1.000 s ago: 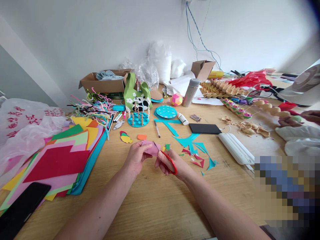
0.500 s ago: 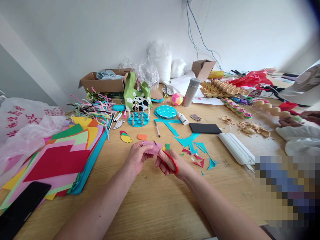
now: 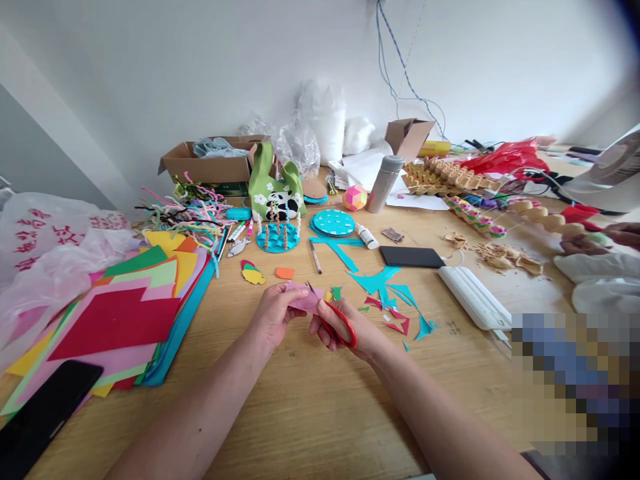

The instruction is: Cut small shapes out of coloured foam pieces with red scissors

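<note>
Above the middle of the table, my left hand pinches a small piece of pink paper between thumb and fingers. My right hand grips red-handled scissors, their blades slightly apart at the pink piece. Just beyond my hands lie an orange rectangle of paper and a few leaf-like cut pieces in red, green and yellow. Blue scraps and red scraps are scattered right of the scissors. A pen rests farther back.
Coloured sheets and a black phone lie at left. Behind stand a blue disc with twisted posts, a green panda bag, a glue bottle and a grey flask. At right are a white power strip and another person's hands.
My hands, the pink paper and the scissors hold nearly the same pose. The whole view has shifted very slightly.
</note>
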`<state>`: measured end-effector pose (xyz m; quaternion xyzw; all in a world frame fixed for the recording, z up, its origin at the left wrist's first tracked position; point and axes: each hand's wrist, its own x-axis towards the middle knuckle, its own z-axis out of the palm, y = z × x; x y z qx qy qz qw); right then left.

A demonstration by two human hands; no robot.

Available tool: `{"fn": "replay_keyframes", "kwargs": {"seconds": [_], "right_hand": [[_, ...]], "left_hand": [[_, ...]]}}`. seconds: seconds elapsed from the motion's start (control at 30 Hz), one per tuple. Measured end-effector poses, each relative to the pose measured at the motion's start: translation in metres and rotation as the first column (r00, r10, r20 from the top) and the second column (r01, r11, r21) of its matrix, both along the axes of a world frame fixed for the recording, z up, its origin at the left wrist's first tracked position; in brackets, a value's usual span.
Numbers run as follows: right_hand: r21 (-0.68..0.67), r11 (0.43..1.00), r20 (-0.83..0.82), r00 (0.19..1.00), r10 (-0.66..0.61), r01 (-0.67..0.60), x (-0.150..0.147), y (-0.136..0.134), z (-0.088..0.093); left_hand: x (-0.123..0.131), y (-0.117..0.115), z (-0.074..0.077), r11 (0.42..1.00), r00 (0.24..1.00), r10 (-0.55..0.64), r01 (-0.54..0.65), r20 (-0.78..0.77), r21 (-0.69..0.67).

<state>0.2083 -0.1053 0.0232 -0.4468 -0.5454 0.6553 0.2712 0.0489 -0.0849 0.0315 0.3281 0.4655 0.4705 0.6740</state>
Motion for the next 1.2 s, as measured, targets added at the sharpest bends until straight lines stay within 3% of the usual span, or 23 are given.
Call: {"fn": "replay_keyframes", "kwargs": {"seconds": [0.5,1.2], "right_hand": [[0.001,1.000,-0.019,1.000,-0.010,0.010,-0.0005,-0.0005,0.0014],[-0.025,0.999,-0.004,1.000,-0.024,0.023,0.0003,0.0010,0.0032]], "left_hand": [[0.0066,-0.0045,0.0040,1.000,0.993,-0.021,0.022,0.115,-0.004],[0.0051,-0.0039,0.0019,1.000,0.991,-0.013,0.012,0.131,0.003]]}}
